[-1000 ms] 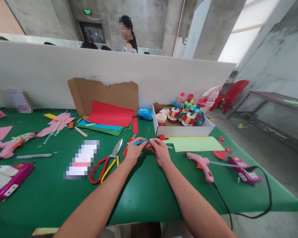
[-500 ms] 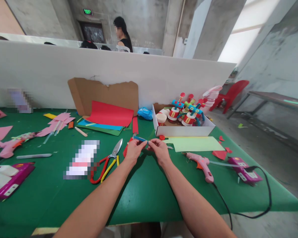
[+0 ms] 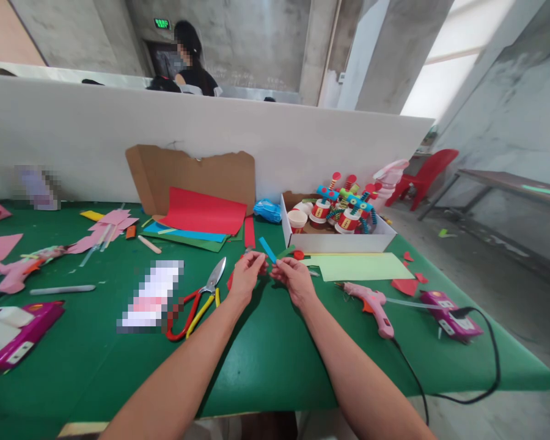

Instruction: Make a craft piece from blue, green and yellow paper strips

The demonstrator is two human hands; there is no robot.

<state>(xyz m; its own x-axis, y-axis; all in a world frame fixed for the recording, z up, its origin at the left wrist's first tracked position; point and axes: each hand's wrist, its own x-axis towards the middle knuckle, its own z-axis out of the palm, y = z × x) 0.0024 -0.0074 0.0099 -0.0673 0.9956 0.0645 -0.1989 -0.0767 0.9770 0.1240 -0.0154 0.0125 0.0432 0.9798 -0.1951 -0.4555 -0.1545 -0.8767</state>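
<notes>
Over the middle of the green table, my right hand (image 3: 295, 278) pinches a blue paper strip (image 3: 267, 249) and a green paper strip (image 3: 286, 251). The two strips spread apart from the fingertips in a V shape. Close by on the left, my left hand (image 3: 246, 276) has its fingers curled together, apart from the blue strip's free end; what it holds, if anything, is hidden. Beside my left wrist lie large scissors (image 3: 201, 299) with red and yellow handles. A red object (image 3: 231, 278) is partly covered by my left hand.
A white box (image 3: 343, 241) of paper-cup figures stands behind my right hand, with pale green paper (image 3: 364, 267) before it. A pink glue gun (image 3: 371, 304) and a purple power strip (image 3: 451, 315) lie right. Coloured sheets (image 3: 206, 211) lie back left; another person (image 3: 195, 67) is beyond the partition.
The blue strip, held between both hands before, now stands up from my right fingers with the green strip showing beside it. My left fingers have come off the blue strip.
</notes>
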